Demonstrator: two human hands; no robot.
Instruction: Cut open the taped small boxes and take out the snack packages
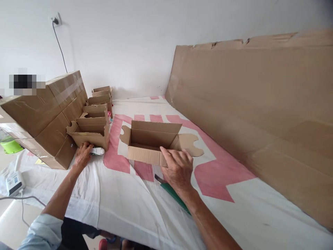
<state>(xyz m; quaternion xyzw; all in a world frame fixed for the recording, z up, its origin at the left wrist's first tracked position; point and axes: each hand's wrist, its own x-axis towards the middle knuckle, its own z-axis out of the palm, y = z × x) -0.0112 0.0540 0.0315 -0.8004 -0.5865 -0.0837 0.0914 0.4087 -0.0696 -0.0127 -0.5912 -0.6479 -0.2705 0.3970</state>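
An open cardboard box (145, 156) sits on the cloth in front of me, its end flaps spread outward. My right hand (178, 168) is closed on its near wall at the right corner. Beneath that wrist lies a green utility knife (174, 196), blade pointing up and left. To the left, my left hand (83, 155) has its fingers curled at a small white item with dark print (97, 151), which looks like a rolled packet. That hand is right in front of another open cardboard box (90, 139); its fingertips are partly hidden.
More open boxes (95, 110) line up behind it, beside a taped stack of cartons (56, 114). A large cardboard sheet (249, 104) leans along the right. White cloth with pink print (125, 198) covers the table. A white power strip (15, 183) with a cable lies far left.
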